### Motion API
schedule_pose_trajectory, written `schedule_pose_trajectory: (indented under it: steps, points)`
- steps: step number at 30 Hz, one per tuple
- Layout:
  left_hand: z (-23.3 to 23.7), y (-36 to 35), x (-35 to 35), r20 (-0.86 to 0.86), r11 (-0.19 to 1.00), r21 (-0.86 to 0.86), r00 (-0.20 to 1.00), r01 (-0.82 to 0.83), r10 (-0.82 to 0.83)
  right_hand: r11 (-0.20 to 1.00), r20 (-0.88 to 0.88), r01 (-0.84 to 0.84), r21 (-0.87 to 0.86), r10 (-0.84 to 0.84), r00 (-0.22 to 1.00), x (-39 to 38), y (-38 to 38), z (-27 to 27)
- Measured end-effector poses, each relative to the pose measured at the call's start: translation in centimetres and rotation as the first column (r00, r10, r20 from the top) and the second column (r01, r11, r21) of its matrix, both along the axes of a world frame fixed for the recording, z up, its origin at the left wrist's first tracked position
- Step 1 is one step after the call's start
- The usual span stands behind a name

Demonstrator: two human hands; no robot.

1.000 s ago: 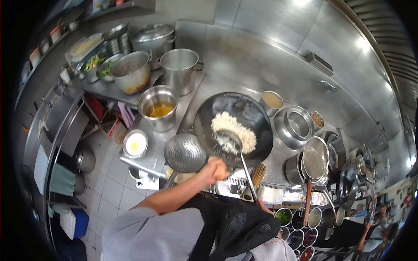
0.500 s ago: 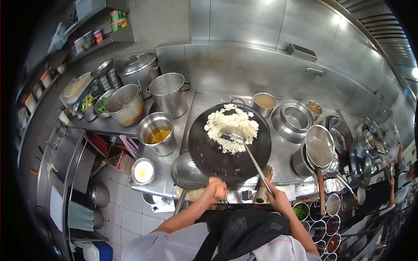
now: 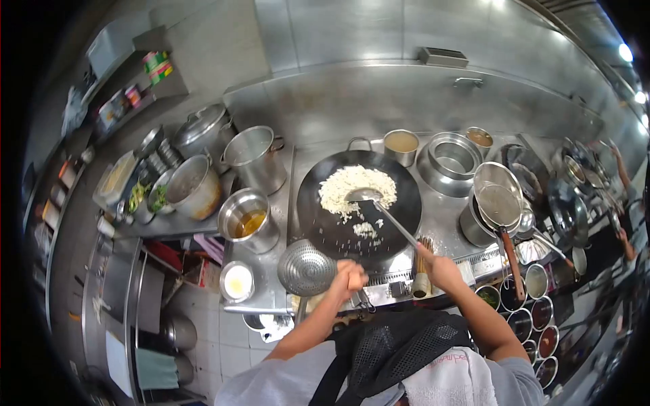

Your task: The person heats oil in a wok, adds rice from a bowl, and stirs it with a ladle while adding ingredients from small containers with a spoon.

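Observation:
A large dark wok (image 3: 325, 227) sits on the stove, with a heap of white rice (image 3: 352, 183) in its far half and a small clump nearer the middle. My right hand (image 3: 440, 272) is closed round the long handle of a metal ladle (image 3: 365, 195), whose bowl rests in the rice. At the near rim of the wok my left hand (image 3: 349, 279) is a fist, gripping the wok there; the part inside it is hidden. Left of that fist lies a perforated strainer (image 3: 306, 268).
Left of the wok stand a pot of yellow liquid (image 3: 249, 222), a white-filled bowl (image 3: 237, 281) and tall pots (image 3: 256, 159). To the right are a wire-mesh strainer (image 3: 498, 196), nested pots (image 3: 452, 159) and sauce containers (image 3: 535, 281). Another person's arm (image 3: 624, 243) shows at the far right.
The ladle and rice have moved: the heap is flatter and more spread, and a small clump lies apart. The whole view has shifted and turned slightly. Both hands keep their grips.

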State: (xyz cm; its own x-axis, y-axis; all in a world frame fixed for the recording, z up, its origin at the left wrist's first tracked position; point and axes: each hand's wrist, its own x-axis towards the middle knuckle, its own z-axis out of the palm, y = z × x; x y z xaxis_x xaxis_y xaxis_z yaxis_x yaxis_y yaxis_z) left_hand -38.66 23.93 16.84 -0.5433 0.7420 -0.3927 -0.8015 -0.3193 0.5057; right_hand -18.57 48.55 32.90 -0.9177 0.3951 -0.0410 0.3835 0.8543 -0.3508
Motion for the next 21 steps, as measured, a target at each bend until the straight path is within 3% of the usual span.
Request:
schedule_pose_trajectory:
  steps: [2,3,4,6,7,8,9,10,12,14,16,17,18,20,21]
  points:
    - [0.1,-1.3,1.9,-0.057,0.985,-0.121,0.991,-0.127,0.121,0.996,0.001,-0.004,-0.087,0.005,1.000,0.9,-1.5,1.7]
    - [3.3,-1.4,2.2,-0.024,0.989,-0.119,0.996,-0.088,0.086,0.966,-0.109,-0.053,-0.254,0.025,0.994,1.7,-1.3,0.7]
    - [4.5,-0.4,0.8,-0.032,0.989,-0.120,0.996,-0.090,0.086,0.947,-0.331,-0.188,-0.260,0.096,0.939,2.3,-1.2,-1.2]
    - [5.2,1.0,-0.8,-0.035,0.989,0.031,0.989,-0.143,0.144,0.889,-0.341,-0.223,-0.400,0.082,0.937,2.9,-1.6,-2.0]
    - [2.1,2.1,-3.2,0.018,0.993,0.082,0.996,-0.088,0.086,0.768,-0.189,-0.096,-0.633,-0.033,0.981,2.9,-2.2,-0.5]
    - [4.2,2.8,-3.0,0.016,0.996,-0.025,0.996,-0.084,0.084,0.592,-0.011,0.057,-0.804,-0.111,0.994,2.6,-3.0,2.1]
    - [4.4,2.7,-3.1,0.023,0.996,-0.043,0.997,-0.076,0.077,0.380,0.043,0.102,-0.919,-0.161,0.986,2.5,-3.4,3.8]
    - [4.8,2.5,-3.3,0.022,0.996,-0.060,0.998,-0.064,0.066,0.377,0.041,0.101,-0.921,-0.163,0.986,2.6,-2.9,5.4]
    - [5.2,1.3,-3.3,-0.049,0.993,-0.112,0.998,-0.046,0.041,0.204,0.114,0.184,-0.961,-0.314,0.943,2.4,-1.5,7.4]
    - [5.9,0.2,-2.4,-0.102,0.986,-0.165,0.995,-0.035,0.018,0.168,0.171,0.242,-0.956,-0.356,0.919,3.0,1.9,7.3]
    - [9.0,-0.1,-1.4,-0.294,0.922,-0.359,0.955,-0.147,0.038,0.132,0.219,0.289,-0.948,-0.387,0.896,3.6,3.7,8.7]
    - [9.7,-0.4,-0.9,-0.391,0.908,-0.365,0.919,-0.205,0.051,0.164,0.244,0.318,-0.934,-0.360,0.901,3.8,4.3,9.6]
    - [9.3,-1.1,-0.8,-0.425,0.901,-0.393,0.905,-0.183,-0.001,0.197,0.268,0.345,-0.918,-0.334,0.904,3.7,4.5,10.4]
    - [5.8,-1.8,-0.5,-0.661,0.836,-0.410,0.750,-0.365,0.003,0.190,0.318,0.397,-0.898,-0.345,0.883,2.8,4.1,11.0]
    - [2.9,-2.1,-0.9,-0.721,0.781,-0.473,0.689,-0.409,-0.076,0.018,0.404,0.419,-0.908,-0.233,0.885,2.2,3.9,11.0]
